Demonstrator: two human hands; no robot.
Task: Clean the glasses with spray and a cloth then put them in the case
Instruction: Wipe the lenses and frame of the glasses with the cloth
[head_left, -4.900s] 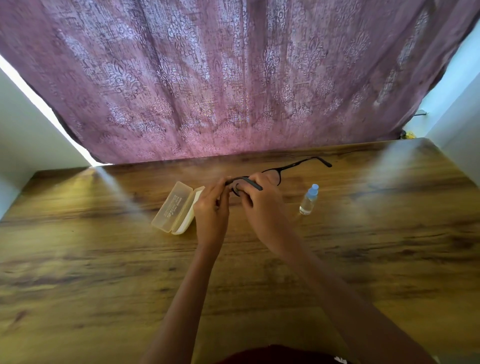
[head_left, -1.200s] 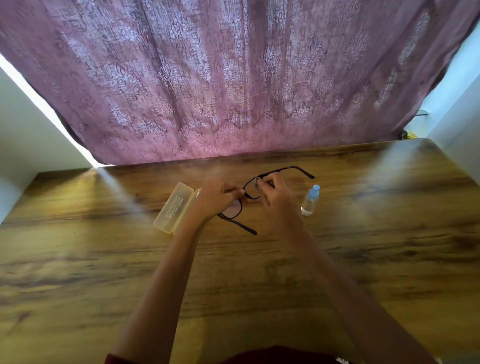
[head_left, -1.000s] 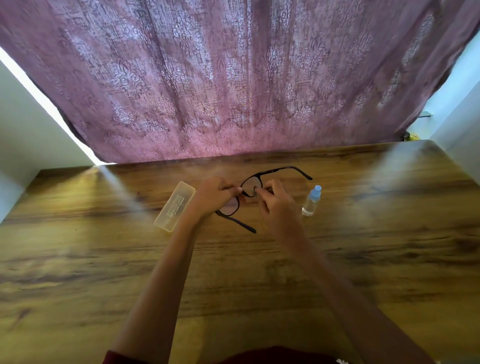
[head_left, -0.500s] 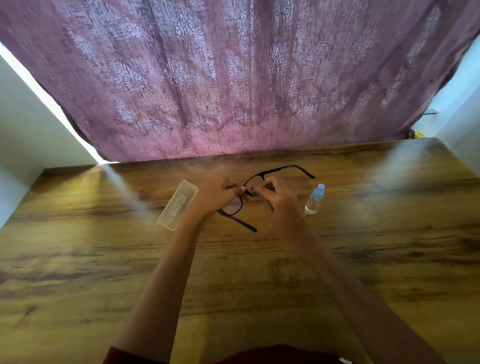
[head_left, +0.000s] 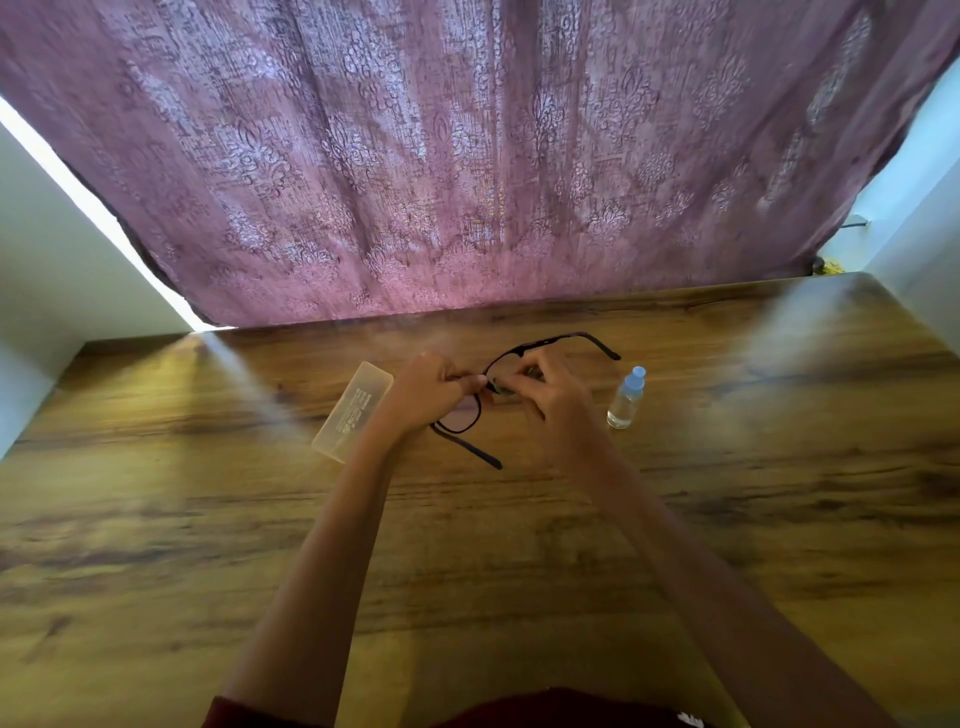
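Black-framed glasses (head_left: 470, 415) are held above the wooden table (head_left: 779, 519) with both temple arms unfolded. My left hand (head_left: 426, 389) grips the frame near the bridge, over the near lens. My right hand (head_left: 550, 395) pinches a small dark cloth (head_left: 506, 387) against the far lens; most of the cloth is hidden by the fingers. A translucent pale-yellow glasses case (head_left: 353, 410) lies on the table just left of my left hand. A small clear spray bottle (head_left: 626, 397) with a blue cap stands upright to the right of my right hand.
A purple patterned curtain (head_left: 467, 156) hangs along the table's far edge. White walls (head_left: 52, 270) close in on both sides. Bare tabletop stretches to the left, right and front of my hands.
Since five seconds ago the glasses have been turned so one temple arm points toward me. In the last second my right fingers have shifted slightly on the far lens; case and bottle have stayed put.
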